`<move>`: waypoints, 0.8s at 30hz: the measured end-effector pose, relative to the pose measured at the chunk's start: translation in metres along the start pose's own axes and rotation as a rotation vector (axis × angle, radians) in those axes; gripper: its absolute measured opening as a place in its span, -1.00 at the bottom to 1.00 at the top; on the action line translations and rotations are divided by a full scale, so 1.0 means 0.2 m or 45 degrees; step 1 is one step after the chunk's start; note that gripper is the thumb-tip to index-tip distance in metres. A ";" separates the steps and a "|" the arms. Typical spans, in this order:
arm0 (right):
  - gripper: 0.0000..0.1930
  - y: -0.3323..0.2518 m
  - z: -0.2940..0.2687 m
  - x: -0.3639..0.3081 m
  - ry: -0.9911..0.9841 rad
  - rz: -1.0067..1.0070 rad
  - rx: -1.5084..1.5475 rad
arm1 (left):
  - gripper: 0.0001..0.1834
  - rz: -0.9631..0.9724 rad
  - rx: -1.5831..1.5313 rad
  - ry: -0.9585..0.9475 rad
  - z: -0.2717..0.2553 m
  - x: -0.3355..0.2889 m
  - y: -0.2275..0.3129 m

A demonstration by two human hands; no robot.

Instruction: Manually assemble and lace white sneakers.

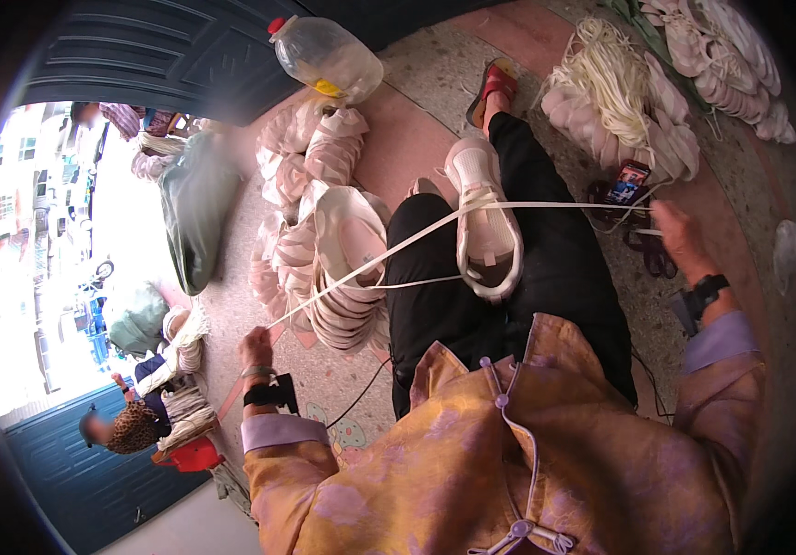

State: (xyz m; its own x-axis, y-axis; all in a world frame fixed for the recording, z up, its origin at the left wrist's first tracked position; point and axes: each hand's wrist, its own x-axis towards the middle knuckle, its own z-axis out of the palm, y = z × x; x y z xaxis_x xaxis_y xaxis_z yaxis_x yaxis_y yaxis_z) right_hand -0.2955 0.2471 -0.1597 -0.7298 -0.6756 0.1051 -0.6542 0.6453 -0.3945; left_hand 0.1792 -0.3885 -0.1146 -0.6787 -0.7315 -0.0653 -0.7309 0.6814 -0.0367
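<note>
A pale pink sneaker (490,240) rests across my lap, its opening toward me. Cream shoelace (389,252) runs from its eyelets out to both sides, drawn taut. My left hand (256,350), low on the left, is closed on one length of the lace. Far out to the right, my right hand (680,236) grips the other lace length with a loose end hanging by the fingers. Another thinner strand crosses from the shoe toward the left. Beside my left thigh stands a stack of nested pink shoes (352,301), which the stretched lace passes over.
A bundle of cream laces (601,88) lies on pink shoe uppers at the upper right, near a lit phone (628,182). A plastic jug (329,60) with a red cap stands beyond more stacked uppers (310,148). Another person (134,425) sits at the lower left by a doorway.
</note>
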 end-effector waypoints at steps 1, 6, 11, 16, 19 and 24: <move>-0.80 0.15 -0.02 -0.08 0.005 0.115 -0.032 | -0.83 -0.032 -0.044 0.058 0.00 0.00 -0.12; -0.70 0.78 -0.32 -0.37 0.225 0.564 -0.123 | -0.85 -0.574 -0.617 -0.076 -0.21 0.00 -0.20; -0.79 1.01 -0.42 -0.51 0.375 0.626 -0.202 | -0.86 -0.639 -0.715 -0.194 -0.24 0.15 0.18; -0.93 0.00 0.02 -0.05 -0.291 1.214 1.213 | -0.81 -0.299 -0.845 -0.956 -0.19 0.14 0.85; -0.89 -0.51 0.01 0.08 -0.636 0.841 1.566 | -0.76 0.116 -1.046 -1.291 -0.21 0.15 1.33; -0.80 -0.79 0.21 0.33 -0.688 0.747 1.470 | -0.85 0.202 -1.034 -1.350 -0.15 0.22 1.82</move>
State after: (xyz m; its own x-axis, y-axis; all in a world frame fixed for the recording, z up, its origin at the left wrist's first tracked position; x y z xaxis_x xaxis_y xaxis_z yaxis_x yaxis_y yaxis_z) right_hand -0.2309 0.0852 -0.1290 -0.4980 -0.6357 -0.5899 0.4379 0.4028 -0.8038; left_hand -0.1191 -0.1726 -0.1000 -0.6471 -0.0244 -0.7620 -0.7362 0.2797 0.6162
